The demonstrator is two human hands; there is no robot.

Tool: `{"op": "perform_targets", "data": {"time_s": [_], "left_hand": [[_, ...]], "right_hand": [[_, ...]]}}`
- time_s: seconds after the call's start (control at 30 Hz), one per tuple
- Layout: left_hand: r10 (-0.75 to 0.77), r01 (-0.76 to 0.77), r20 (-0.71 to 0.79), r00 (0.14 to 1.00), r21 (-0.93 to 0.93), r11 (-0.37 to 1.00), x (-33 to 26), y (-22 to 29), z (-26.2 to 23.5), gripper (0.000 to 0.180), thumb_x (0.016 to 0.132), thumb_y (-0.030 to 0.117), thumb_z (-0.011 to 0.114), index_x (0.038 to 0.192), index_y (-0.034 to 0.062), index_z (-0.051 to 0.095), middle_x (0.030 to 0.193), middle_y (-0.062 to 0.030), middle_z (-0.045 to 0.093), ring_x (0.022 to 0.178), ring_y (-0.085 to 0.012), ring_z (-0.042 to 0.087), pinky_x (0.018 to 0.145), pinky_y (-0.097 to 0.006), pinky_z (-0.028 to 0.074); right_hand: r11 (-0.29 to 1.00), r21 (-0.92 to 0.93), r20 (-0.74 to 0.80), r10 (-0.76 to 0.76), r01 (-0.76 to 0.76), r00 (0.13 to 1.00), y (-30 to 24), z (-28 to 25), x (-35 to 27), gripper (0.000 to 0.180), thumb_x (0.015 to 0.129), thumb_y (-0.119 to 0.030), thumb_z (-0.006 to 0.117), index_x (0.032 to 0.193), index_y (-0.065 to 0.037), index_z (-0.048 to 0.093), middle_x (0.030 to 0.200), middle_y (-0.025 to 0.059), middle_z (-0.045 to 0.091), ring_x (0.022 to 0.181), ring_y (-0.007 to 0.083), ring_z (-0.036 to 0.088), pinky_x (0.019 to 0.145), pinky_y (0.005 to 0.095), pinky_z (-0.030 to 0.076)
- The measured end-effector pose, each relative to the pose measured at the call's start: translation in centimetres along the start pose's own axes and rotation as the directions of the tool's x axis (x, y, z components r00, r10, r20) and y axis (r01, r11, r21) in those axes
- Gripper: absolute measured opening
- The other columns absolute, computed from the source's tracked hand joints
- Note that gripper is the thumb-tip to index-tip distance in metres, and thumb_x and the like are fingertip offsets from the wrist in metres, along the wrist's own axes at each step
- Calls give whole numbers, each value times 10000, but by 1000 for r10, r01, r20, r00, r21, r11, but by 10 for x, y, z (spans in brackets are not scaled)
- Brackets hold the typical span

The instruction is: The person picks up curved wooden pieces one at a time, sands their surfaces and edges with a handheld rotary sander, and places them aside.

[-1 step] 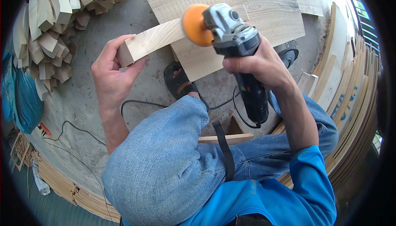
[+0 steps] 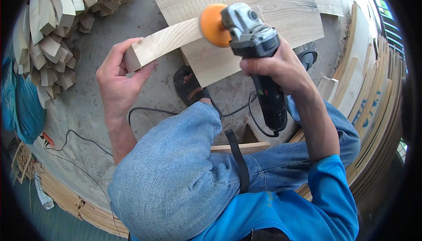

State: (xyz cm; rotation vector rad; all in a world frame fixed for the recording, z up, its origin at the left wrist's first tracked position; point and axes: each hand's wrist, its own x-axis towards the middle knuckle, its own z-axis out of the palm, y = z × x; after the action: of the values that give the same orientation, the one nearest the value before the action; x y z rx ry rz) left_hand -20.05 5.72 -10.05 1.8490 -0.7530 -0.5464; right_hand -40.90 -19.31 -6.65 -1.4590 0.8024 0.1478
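The grey floor (image 2: 92,96) carries a long stack of planks (image 2: 378,113) along its right edge. A wide pale board (image 2: 281,8) lies toward the floor's far edge, and a heap of curved blocks (image 2: 50,21) fills the far left corner. Nearer along the left edge sits a blue plastic bag (image 2: 30,109). The power tool (image 2: 255,41), grey-headed with a black body, is in the right hand (image 2: 281,67), whose fingers and thumb close around its grip. The curved wooden piece (image 2: 169,43) is held up in front of the wide board's near left edge; the left hand (image 2: 116,74) pinches its left end between thumb and fingers. The tool's orange disc (image 2: 214,25) overlaps the piece farther along; whether they touch cannot be told.
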Motion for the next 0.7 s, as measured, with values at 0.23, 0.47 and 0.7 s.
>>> {"op": "perform_targets", "data": {"time_s": [0.23,0.47,0.7], "left_hand": [[31,-31,-11,999,40,999,1,3,2,489,770,-105,828,1220,9,675,1098,-68,714,956,-122,705,762,-249,618],[3,-3,-11,1000,11,1000,1,-1,0,478,785,-102,823,1225,12,672,1081,-46,709,907,-99,690,720,-241,592],[-21,21,-19,1000,-34,999,1,0,3,495,787,-107,821,1242,11,664,1088,-52,706,924,-102,686,724,-240,592]], "right_hand": [[989,-49,-336,113,-137,935,10,-44,-8,563,744,-193,848,1175,7,546,861,70,655,713,159,655,662,322,564],[999,52,-192,7,3,981,22,-50,-17,413,788,-246,847,1057,-18,632,843,80,681,695,144,672,587,300,590],[975,140,118,-190,173,975,6,4,1,851,634,-287,892,1330,38,526,1054,92,632,982,225,631,948,337,512]]}}
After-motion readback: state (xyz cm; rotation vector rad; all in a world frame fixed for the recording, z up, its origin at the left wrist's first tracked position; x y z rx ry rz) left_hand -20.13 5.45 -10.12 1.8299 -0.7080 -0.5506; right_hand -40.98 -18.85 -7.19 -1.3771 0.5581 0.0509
